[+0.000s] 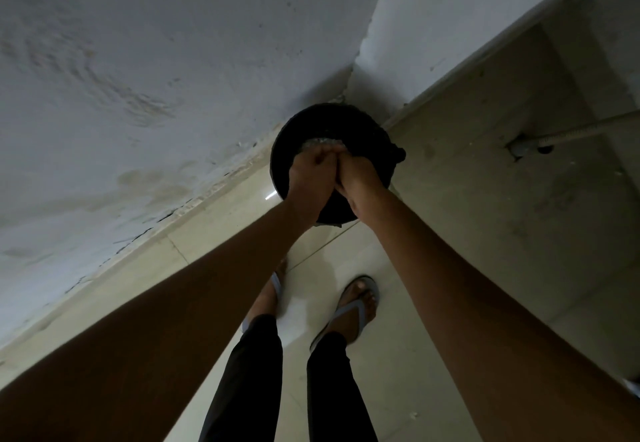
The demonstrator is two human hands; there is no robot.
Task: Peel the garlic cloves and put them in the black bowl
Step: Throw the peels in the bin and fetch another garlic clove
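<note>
A black round container (311, 119) stands on the floor in the corner of the room, below me. My left hand (306, 178) and my right hand (362, 182) are pressed together over its opening, fingers curled and touching. A pale, crinkled mass (322, 143) shows just beyond the fingertips, inside the container's outline. Whether the hands hold it or it lies in the container cannot be told. No garlic clove can be made out in the dim light.
A stained white wall (138, 78) runs along the left and a beige tiled wall (502, 182) along the right, with a flexible metal hose (588, 130) coming out of it. My feet in flip-flops (356, 306) stand on the glossy tiled floor.
</note>
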